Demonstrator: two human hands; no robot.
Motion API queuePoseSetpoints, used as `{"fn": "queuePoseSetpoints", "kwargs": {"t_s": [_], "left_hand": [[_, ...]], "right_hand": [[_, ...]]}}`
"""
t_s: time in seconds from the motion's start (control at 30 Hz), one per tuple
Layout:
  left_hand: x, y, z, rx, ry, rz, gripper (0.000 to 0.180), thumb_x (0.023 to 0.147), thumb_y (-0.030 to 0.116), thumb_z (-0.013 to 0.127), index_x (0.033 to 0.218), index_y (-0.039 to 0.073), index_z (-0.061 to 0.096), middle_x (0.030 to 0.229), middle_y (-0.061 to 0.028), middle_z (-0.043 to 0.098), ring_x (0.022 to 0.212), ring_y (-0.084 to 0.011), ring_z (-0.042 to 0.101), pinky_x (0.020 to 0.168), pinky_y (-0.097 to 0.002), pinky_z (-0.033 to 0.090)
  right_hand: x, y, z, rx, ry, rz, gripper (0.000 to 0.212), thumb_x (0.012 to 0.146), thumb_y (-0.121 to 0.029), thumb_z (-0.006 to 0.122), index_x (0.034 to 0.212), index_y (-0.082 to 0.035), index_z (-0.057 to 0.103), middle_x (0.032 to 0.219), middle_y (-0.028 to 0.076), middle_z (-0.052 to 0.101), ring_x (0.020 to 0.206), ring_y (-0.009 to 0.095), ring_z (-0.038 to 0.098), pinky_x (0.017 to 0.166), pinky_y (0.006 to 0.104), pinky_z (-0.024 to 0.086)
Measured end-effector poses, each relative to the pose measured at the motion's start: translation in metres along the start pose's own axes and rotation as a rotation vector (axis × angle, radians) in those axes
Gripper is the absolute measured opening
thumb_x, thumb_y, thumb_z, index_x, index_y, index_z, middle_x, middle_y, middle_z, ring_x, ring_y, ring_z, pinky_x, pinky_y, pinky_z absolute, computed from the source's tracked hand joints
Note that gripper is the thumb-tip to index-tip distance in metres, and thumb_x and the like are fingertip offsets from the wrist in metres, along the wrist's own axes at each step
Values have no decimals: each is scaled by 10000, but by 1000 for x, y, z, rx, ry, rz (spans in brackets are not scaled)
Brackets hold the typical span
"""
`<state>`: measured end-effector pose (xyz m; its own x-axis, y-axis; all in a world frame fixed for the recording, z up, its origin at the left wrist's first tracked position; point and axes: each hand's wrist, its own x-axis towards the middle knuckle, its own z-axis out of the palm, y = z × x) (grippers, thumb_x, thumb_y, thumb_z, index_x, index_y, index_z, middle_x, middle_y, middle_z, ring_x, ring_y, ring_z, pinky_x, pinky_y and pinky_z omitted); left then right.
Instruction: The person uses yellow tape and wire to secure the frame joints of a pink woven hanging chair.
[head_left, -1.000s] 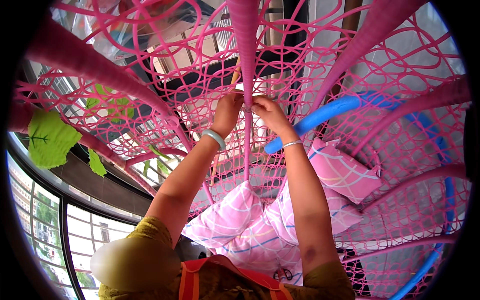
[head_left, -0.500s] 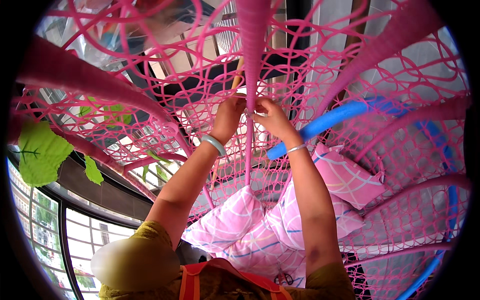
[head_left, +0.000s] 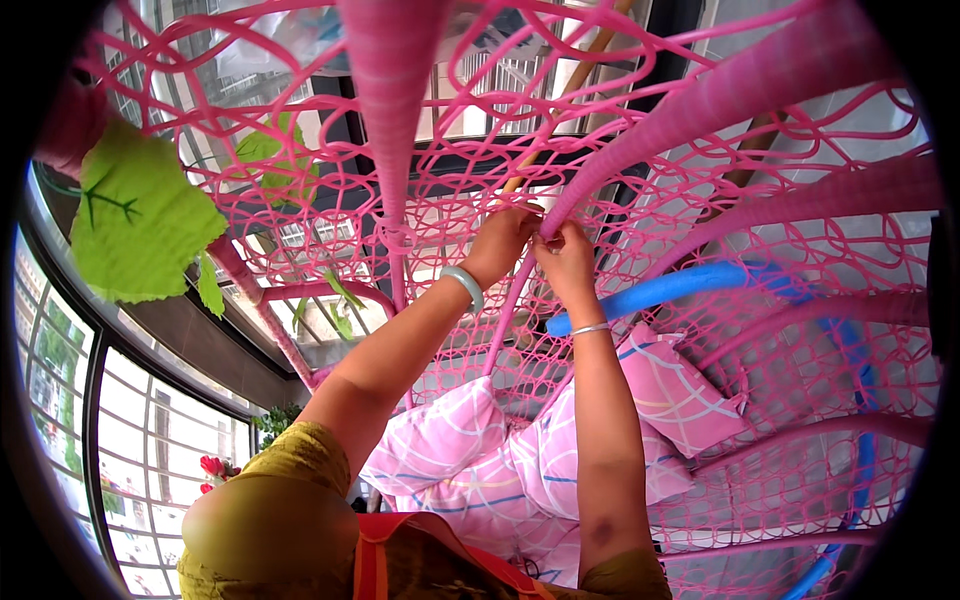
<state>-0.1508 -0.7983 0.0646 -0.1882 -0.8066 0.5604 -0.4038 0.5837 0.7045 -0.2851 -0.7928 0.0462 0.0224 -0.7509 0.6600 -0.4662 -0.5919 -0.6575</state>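
A slanting bar wrapped in pink cord runs down between my two hands. From its left, my left hand closes on the bar with bent fingers; a pale bangle circles that wrist. My right hand pinches the same bar from the right, just below, and wears a thin silver bracelet. The fingertips almost meet; any small thing between them is hidden. Around the bar spreads a pink cord net. Left of my hands stands another pink wrapped bar, with a knot on it.
Below lie pink checked cushions. A blue foam tube curves along the right, outside the net. Green artificial leaves hang at the left, above a gridded window. More pink wrapped bars cross the right side.
The view has turned, so the bars, leaves and cushions sit differently in it. Both hands stay at the same pink bar, which now slants to the upper right.
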Motion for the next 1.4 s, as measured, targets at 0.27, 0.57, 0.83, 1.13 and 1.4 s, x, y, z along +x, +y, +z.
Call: {"fn": "queuePoseSetpoints", "kwargs": {"t_s": [0.27,0.57,0.83,1.13,1.4], "left_hand": [[-10,13,-6,-57,-2,-27,240,785,33,538,1018,-3,583,922,-189,618,866,-323,600,746,-362,462],[-72,56,-15,51,219,111,354,779,-31,525,1132,-12,511,1078,-188,557,1008,-318,542,857,-361,423],[-83,57,32,-232,278,4,398,891,109,447,1261,-23,382,1102,-173,409,1028,-272,409,927,-336,333],[-51,21,38,-239,363,-78,288,882,160,485,1071,-57,499,1006,-215,503,965,-324,470,859,-377,381],[-41,19,38,-251,361,-158,260,851,99,523,1047,-68,560,987,-169,589,914,-217,570,761,-308,455]], "right_hand": [[1,1,2,-131,26,-87,167,692,-119,646,779,-24,540,740,106,562,646,271,576,604,380,452],[-4,-9,3,-197,97,-96,149,667,-107,646,738,-24,545,718,94,555,633,269,569,569,376,445],[-3,-9,3,-141,36,-79,217,697,-162,685,806,-20,562,762,98,573,647,240,588,570,334,466],[0,-14,-5,-190,-23,-45,210,705,-114,671,863,-18,573,832,108,601,723,238,628,621,333,492],[0,-13,-10,-172,-29,-52,224,700,-102,670,884,-16,575,865,116,607,736,241,629,643,333,498]]}}
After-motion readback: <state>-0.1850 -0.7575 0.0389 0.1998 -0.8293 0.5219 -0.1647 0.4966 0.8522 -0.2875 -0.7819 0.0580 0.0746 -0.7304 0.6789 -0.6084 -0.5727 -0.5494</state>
